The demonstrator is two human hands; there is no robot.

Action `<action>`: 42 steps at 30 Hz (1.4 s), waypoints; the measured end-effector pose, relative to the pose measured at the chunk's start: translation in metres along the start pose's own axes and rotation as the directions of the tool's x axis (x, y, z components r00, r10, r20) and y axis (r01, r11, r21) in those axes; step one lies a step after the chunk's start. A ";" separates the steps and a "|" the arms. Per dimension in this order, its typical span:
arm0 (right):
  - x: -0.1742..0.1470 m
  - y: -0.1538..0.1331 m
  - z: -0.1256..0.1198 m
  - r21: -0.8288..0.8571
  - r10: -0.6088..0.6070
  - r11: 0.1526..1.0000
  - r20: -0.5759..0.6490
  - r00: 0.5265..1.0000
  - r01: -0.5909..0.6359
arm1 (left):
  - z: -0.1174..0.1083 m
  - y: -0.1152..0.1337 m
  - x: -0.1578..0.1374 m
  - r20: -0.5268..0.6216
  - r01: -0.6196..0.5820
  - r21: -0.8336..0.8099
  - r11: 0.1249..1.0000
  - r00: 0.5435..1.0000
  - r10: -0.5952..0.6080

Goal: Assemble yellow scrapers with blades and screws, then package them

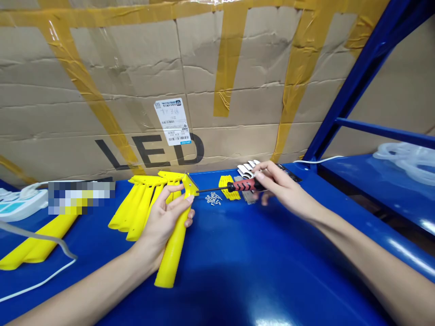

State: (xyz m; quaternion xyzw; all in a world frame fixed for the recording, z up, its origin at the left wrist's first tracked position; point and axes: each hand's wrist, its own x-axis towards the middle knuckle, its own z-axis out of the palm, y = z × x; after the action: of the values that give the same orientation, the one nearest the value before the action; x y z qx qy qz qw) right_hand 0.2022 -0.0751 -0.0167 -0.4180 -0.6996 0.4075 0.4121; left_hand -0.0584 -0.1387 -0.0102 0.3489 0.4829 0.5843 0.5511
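Note:
My left hand (167, 216) is wrapped round a yellow plastic handle (173, 251), its head tilted up and to the right. A small screw shows in that head. In my right hand (277, 185) is a screwdriver (243, 184) with a red and black grip. Its thin shaft points left, and the tip reaches the edge of the handle's head near my left thumb; whether it sits in a screw I cannot tell. Behind the shaft lies a pile of small silver screws (213, 199), with a stack of yellow plastic pieces (229, 186) beside it.
Several yellow handles (142, 203) lie left of my left hand, and more (50, 235) lie farther left near a white power strip (23, 204) and cable. A taped cardboard box (204, 81) stands behind the blue table (238, 271). A blue metal frame (343, 99) rises at right.

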 end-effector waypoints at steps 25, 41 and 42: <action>0.001 -0.001 -0.005 -0.032 -0.019 0.999 -0.064 0.998 0.017 | 0.003 0.007 -0.005 0.021 -0.001 -0.007 1.000 1.000 0.001; -0.002 -0.004 0.001 -0.004 -0.093 0.996 0.005 0.996 0.093 | -0.004 -0.002 -0.001 0.025 -0.010 0.020 1.000 1.000 0.009; -0.002 -0.004 0.002 -0.020 -0.064 0.998 -0.019 0.998 0.064 | -0.005 -0.002 0.000 0.031 -0.004 0.022 1.000 1.000 0.004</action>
State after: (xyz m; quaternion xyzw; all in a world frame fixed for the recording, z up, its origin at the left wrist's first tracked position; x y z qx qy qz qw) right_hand 0.2003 -0.0785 -0.0140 -0.4034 -0.7125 0.3829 0.4278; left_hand -0.0620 -0.1400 -0.0136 0.3647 0.4799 0.5746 0.5536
